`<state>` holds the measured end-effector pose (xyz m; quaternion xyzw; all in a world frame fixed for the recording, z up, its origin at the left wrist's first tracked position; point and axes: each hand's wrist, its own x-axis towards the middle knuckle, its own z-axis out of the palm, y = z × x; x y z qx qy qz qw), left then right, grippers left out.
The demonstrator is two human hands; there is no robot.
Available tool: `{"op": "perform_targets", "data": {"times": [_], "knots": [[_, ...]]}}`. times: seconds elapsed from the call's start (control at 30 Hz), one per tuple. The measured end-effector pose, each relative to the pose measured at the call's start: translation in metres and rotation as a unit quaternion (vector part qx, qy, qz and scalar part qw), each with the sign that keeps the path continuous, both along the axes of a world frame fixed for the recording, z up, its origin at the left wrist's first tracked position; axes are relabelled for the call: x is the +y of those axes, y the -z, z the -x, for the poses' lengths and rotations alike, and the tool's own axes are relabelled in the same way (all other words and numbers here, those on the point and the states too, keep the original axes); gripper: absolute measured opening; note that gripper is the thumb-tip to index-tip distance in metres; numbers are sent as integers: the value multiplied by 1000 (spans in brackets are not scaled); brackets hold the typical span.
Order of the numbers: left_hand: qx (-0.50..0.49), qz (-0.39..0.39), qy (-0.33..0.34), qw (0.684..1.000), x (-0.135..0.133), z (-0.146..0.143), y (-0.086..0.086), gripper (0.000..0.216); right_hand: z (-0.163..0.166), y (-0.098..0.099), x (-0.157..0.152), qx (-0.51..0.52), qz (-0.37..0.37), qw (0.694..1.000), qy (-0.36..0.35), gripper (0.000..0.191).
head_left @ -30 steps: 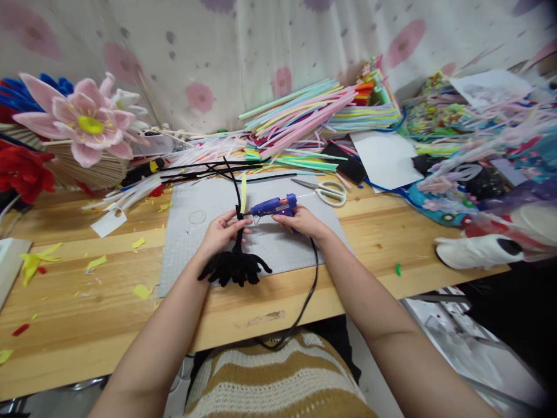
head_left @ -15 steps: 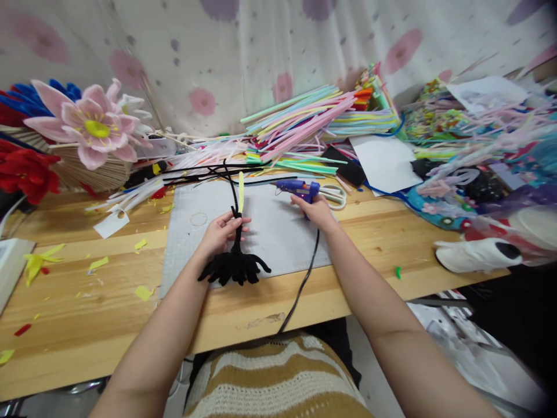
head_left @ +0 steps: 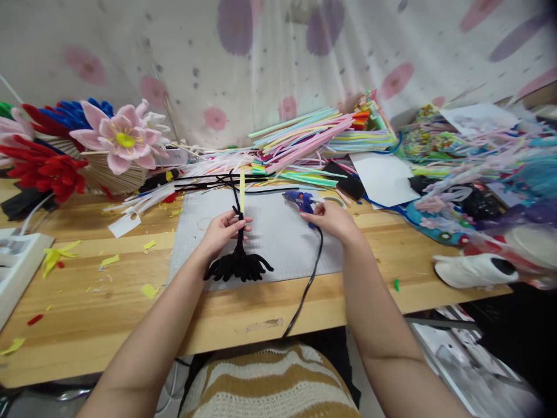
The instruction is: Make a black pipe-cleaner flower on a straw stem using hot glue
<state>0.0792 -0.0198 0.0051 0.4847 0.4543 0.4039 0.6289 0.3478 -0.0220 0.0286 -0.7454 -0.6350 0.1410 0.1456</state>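
Note:
My left hand [head_left: 223, 233] pinches the stem of a black fuzzy-wire flower [head_left: 239, 267], whose fringe of looped petals hangs downward. Black wire ends and a pale yellow strip [head_left: 242, 191] stick up above my fingers. To the right, the fingers of my right hand [head_left: 333, 219] are closed at the back and handle of a blue-purple hot glue gun [head_left: 302, 200]. Its nozzle points left, and a black cord [head_left: 311, 278] runs from it over the table's front edge. Part of the handle is hidden by my fingers.
A grey cutting mat [head_left: 274, 255] lies beneath my hands on the wooden table [head_left: 130, 325]. Bundles of coloured pipe cleaners [head_left: 313, 130] line the back. Fuzzy flowers [head_left: 124, 139] stand at left. Scissors [head_left: 335, 201] lie behind my right hand; a white thread spool [head_left: 474, 270] is at right.
My right hand has shifted slightly right and toward the back of the glue gun, which sits lower in view. My left hand keeps hold of the black flower. The view has tilted up and left.

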Motion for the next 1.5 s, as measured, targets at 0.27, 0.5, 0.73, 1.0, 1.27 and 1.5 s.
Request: {"op": "perform_targets", "data": {"times": [0.27, 0.5, 0.73, 1.0, 1.27, 1.5], "knots": [[-43, 24, -8, 999, 0, -5, 4, 35, 88, -63, 7, -61, -17, 991, -122, 41], [-62, 31, -32, 997, 0, 8, 4, 34, 78, -10, 19, -93, 22, 990, -109, 48], [-94, 44, -40, 994, -1, 11, 12, 34, 56, 29, 10, -52, 26, 987, -150, 46], [-105, 58, -31, 992, 1, 8, 23, 32, -11, 33, 9, 297, -29, 942, -156, 40], [-105, 74, -30, 991, 0, 3, 24, 32, -16, 67, 36, 218, -85, 972, -33, 39], [-97, 85, -31, 991, 0, 3, 24, 31, -19, 31, -7, -25, -57, 998, 15, 47]]}}
